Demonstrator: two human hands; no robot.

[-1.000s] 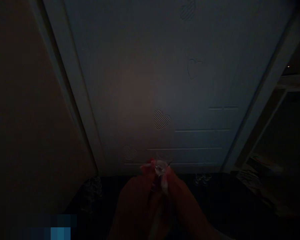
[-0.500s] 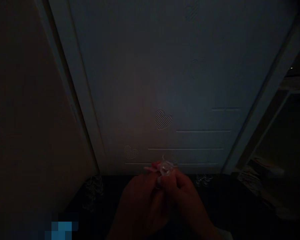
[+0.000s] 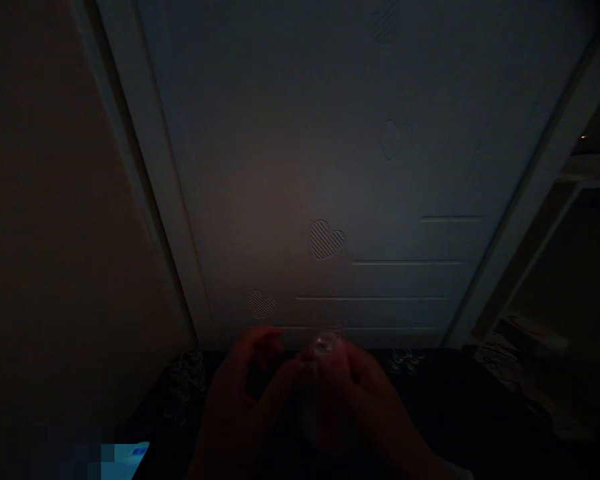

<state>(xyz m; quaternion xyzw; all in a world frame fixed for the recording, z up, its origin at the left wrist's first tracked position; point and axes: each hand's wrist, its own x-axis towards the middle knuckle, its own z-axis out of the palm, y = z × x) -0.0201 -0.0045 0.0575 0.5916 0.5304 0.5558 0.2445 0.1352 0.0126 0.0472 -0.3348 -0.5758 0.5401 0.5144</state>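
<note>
In dim light, my right hand (image 3: 363, 383) pinches a small clear, shiny, ring-like piece (image 3: 325, 343) between thumb and fingers; blur hides its exact kind. My left hand (image 3: 240, 393) is just left of it, with thumb and fingers apart and nothing visible between them. The left thumb points at the clear piece, close to the right fingertips; whether they touch I cannot tell. On the dark surface (image 3: 445, 400) below, several clear looped pieces lie in a cluster (image 3: 187, 380) at the left. A smaller group of similar pieces (image 3: 406, 360) lies to the right.
A pale panel (image 3: 280, 167) with embossed hearts and lines rises behind the dark surface. A wall (image 3: 55, 233) closes the left side. At the right stand a dark shelf-like frame (image 3: 540, 253) and some pale clutter (image 3: 530, 340). A lit bluish patch (image 3: 125, 460) shows at lower left.
My left hand has come away from the clear piece, moving left, and its fingers have spread. My right hand keeps hold of the piece nearly in the same place.
</note>
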